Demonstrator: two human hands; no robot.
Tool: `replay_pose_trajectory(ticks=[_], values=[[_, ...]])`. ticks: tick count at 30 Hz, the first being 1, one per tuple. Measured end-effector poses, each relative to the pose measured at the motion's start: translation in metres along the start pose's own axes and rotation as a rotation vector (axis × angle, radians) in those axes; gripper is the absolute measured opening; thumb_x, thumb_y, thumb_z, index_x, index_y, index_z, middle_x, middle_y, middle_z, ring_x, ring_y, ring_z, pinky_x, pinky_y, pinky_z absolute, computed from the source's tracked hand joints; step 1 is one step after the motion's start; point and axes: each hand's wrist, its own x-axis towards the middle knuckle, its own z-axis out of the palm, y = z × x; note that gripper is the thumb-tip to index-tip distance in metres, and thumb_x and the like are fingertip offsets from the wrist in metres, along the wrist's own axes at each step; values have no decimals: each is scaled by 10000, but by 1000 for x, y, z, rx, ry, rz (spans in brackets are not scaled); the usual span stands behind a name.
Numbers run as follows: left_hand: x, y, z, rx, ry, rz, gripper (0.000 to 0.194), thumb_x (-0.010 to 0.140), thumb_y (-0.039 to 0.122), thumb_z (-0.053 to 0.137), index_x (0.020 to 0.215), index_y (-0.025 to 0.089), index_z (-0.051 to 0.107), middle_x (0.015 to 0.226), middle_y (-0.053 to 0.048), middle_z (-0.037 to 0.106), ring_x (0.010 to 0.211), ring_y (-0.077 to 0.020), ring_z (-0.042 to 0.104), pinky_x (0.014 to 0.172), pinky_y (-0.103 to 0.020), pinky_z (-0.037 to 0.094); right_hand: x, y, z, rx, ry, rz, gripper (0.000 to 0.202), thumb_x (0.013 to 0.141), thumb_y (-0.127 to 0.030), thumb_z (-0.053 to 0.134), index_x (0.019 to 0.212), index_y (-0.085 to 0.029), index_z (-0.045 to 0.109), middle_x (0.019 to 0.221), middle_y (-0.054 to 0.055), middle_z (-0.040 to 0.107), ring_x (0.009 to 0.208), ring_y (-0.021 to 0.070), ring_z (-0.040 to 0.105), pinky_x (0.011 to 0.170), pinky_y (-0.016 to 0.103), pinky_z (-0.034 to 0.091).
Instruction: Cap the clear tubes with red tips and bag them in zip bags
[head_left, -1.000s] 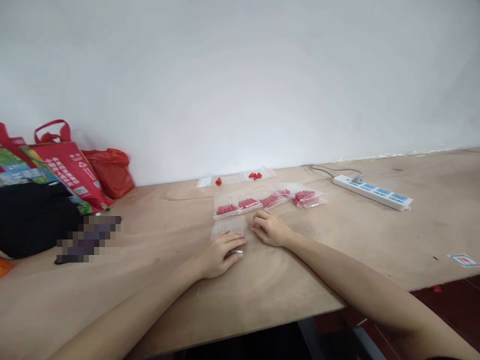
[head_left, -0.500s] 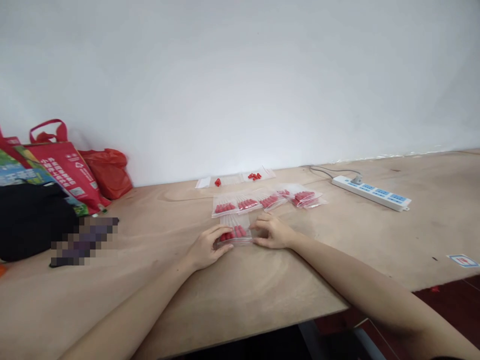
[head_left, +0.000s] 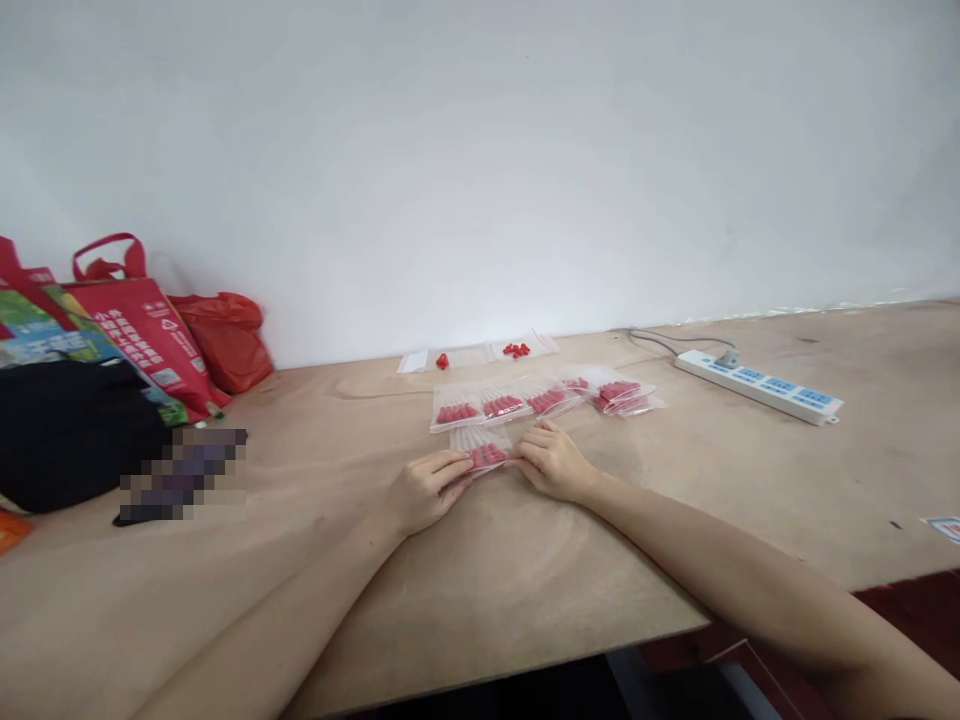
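A clear zip bag (head_left: 480, 438) with a row of red, plug-like pieces (head_left: 489, 455) lies on the table in front of me. My left hand (head_left: 429, 490) grips its near left corner, thumb below and fingers over the top. At the near right corner, my right hand (head_left: 553, 462) pinches the bag's edge between thumb and fingers. The fingers hide part of the red pieces. Just beyond are more filled zip bags, one at the left (head_left: 455, 408), one beside it (head_left: 502, 402) and a stacked pile at the right (head_left: 622, 395).
Against the wall lie bags with loose small red parts (head_left: 516, 350). A white power strip (head_left: 757, 385) with a grey cable stands at right. At left are a red shopping bag (head_left: 150, 335), a red plastic bag (head_left: 229, 340) and a black cloth item (head_left: 75, 435). The wooden table's (head_left: 525, 640) front edge is near me.
My right hand has closed on the bag's right corner, and my left fingers have drawn together on the left one. The bag's near edge is lifted a little. The view has shifted slightly.
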Motion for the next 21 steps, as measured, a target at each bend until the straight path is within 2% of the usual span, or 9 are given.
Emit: replay_pose_trajectory(ticks=[3,7,16,19,21], values=[[-2,-3,1,109,46,58,182,846,190,454,903,169,626,862,-49,683,776,-149,652,677,-256,552,-1,2,-1,15,2,34,254,876,-249,391,702,-160,553,635,31,578,624,133,478,621,277,295],[-4,-4,-2,156,87,94,179,857,189,451,895,166,626,859,-48,687,770,-137,655,680,-235,551,-2,5,-3,10,-12,-36,226,877,-239,389,755,-163,563,660,33,579,635,134,476,614,271,293],[-3,-6,-8,185,72,160,214,858,163,429,811,185,637,773,-23,694,696,-127,658,576,-212,532,-1,3,-2,-132,-15,-94,270,865,-184,358,673,-159,546,619,24,541,609,126,439,651,295,256],[0,-4,-7,173,96,135,188,837,153,454,782,181,631,744,-22,688,672,-125,654,568,-213,530,-1,1,-2,-135,-3,-97,260,856,-181,366,668,-159,543,614,22,542,606,126,431,654,297,254],[3,-2,-5,158,99,96,158,827,163,472,815,183,629,791,-29,686,717,-132,652,623,-230,539,1,-1,-2,-126,5,-89,243,851,-194,376,679,-159,545,618,22,544,606,128,432,652,298,254]])
